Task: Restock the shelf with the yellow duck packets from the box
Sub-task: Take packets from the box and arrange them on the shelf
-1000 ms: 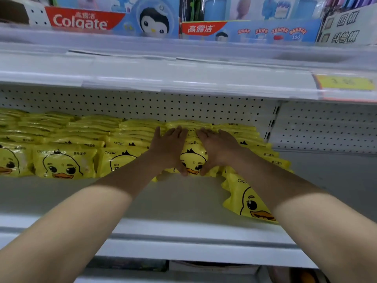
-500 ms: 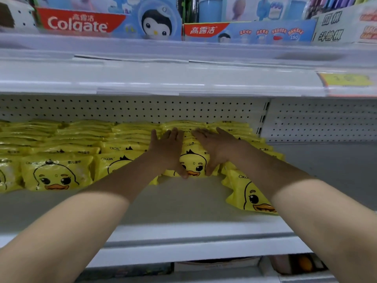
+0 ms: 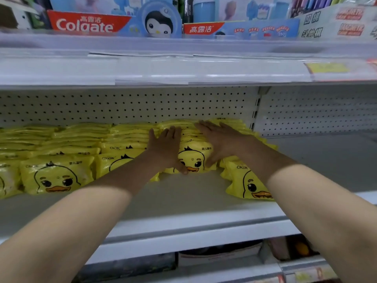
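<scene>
Rows of yellow duck packets (image 3: 55, 176) lie overlapping on the white shelf (image 3: 183, 203), reaching back to the pegboard. My left hand (image 3: 165, 148) and my right hand (image 3: 218, 141) lie flat with straight fingers on either side of one row, the front packet (image 3: 193, 158) showing between them. Both thumbs touch that packet's lower edge. Another duck packet (image 3: 246, 180) lies further forward at the right, partly under my right forearm. The box is not in view.
A shelf above (image 3: 183, 68) carries Colgate toothpaste boxes (image 3: 85, 23) and a yellow price tag (image 3: 326, 68). The white pegboard back (image 3: 132, 105) closes the rear. Bare shelf (image 3: 326, 160) extends to the right of the packets. A lower shelf (image 3: 204, 260) holds dark items.
Both hands have slid further back along the row toward the pegboard, and the front packet moved back with them. The view has shifted slightly.
</scene>
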{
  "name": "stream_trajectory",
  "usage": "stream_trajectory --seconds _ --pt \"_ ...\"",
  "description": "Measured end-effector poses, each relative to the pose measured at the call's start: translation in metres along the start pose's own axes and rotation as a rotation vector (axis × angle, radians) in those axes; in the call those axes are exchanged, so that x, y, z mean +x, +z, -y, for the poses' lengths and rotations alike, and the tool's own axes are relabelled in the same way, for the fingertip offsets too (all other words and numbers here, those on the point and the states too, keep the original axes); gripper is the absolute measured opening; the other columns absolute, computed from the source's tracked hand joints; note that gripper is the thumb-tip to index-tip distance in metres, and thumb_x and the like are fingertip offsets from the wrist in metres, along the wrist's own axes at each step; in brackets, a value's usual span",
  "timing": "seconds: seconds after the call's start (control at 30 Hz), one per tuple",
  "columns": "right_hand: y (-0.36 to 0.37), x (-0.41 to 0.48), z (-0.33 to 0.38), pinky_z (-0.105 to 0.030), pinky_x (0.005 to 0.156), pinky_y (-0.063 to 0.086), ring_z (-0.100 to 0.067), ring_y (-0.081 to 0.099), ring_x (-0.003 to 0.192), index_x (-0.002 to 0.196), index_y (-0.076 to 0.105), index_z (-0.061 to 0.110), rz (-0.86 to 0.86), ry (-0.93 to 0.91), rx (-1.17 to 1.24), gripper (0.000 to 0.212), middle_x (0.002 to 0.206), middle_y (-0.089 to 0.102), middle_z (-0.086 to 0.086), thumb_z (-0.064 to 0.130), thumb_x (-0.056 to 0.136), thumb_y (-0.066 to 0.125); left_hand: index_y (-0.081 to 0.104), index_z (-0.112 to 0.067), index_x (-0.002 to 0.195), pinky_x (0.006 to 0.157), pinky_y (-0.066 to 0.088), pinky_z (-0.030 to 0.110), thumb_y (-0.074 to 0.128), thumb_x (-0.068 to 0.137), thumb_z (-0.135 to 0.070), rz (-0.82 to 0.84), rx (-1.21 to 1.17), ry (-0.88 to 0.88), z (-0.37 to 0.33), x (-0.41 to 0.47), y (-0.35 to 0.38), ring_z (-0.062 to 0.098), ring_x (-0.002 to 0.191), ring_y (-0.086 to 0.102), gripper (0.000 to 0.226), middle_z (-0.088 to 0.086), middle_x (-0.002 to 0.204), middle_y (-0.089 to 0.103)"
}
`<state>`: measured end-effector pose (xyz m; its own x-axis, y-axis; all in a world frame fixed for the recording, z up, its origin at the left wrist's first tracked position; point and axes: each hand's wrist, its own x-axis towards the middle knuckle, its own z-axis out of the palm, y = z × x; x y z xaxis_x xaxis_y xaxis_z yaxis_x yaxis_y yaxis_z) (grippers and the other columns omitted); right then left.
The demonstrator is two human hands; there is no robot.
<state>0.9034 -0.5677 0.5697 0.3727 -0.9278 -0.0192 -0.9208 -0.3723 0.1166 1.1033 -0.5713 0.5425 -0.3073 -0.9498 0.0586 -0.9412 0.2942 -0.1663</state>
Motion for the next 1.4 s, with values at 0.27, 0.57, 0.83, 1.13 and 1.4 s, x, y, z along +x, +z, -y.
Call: stream_trajectory --seconds 0.27,0.57,0.83,1.13,1.4 --pt "-0.043 -0.051 -0.065 -0.033 0.123 0.014 -0.016 0.011 0.152 0.158 0.010 0.031 -0.034 0.026 0.193 0.110 0.166 0.007 0.005 0.067 0.075 0.072 -0.023 -0.017 0.151 0.118 -0.006 0.057 0.075 0.052 -0.077 0.044 -0.092 0.116 -0.056 -0.002 -0.057 0.022 0.150 -0.013 0.152 0.007 0.162 -0.017" --pt "-0.027 -0.112 -0.118 -0.022 0.114 0.020 -0.010 0.021 0.148 0.158 0.007 0.033 0.237 0.077 0.250 0.128 0.163 0.014 0.016 0.074 0.060 0.077 -0.016 -0.013 0.153 0.120 -0.009 0.049 0.076 0.054 -0.075 0.147 -0.093 0.310 -0.167 -0.019 -0.063 0.016 0.148 -0.017 0.149 0.004 0.163 -0.015" --pt "0.005 -0.134 -0.110 -0.041 0.124 0.013 -0.017 -0.008 0.152 0.157 -0.011 0.025 0.278 0.002 0.128 0.150 0.166 -0.011 0.004 0.076 0.051 0.081 -0.022 -0.016 0.151 0.119 -0.008 0.051 0.081 0.051 -0.071 0.216 0.011 0.185 -0.180 -0.029 -0.055 0.020 0.148 -0.019 0.154 0.004 0.161 -0.021" --pt "0.020 -0.120 -0.118 -0.045 0.123 0.016 -0.021 -0.011 0.152 0.157 -0.013 0.022 0.133 -0.039 0.131 0.152 0.166 -0.012 0.000 0.058 0.051 0.091 -0.013 -0.014 0.154 0.120 -0.007 0.050 0.082 0.044 -0.071 0.027 -0.034 0.186 -0.177 -0.014 -0.037 0.017 0.149 -0.013 0.156 0.003 0.164 -0.009" --pt "0.025 -0.112 -0.115 -0.044 0.124 0.012 -0.023 -0.015 0.152 0.157 -0.013 0.019 0.125 -0.023 0.135 0.158 0.165 -0.016 -0.005 0.066 0.046 0.089 -0.009 -0.014 0.154 0.120 -0.007 0.049 0.080 0.045 -0.073 0.008 -0.038 0.159 -0.175 -0.010 -0.032 0.016 0.150 -0.012 0.153 0.003 0.164 -0.007"
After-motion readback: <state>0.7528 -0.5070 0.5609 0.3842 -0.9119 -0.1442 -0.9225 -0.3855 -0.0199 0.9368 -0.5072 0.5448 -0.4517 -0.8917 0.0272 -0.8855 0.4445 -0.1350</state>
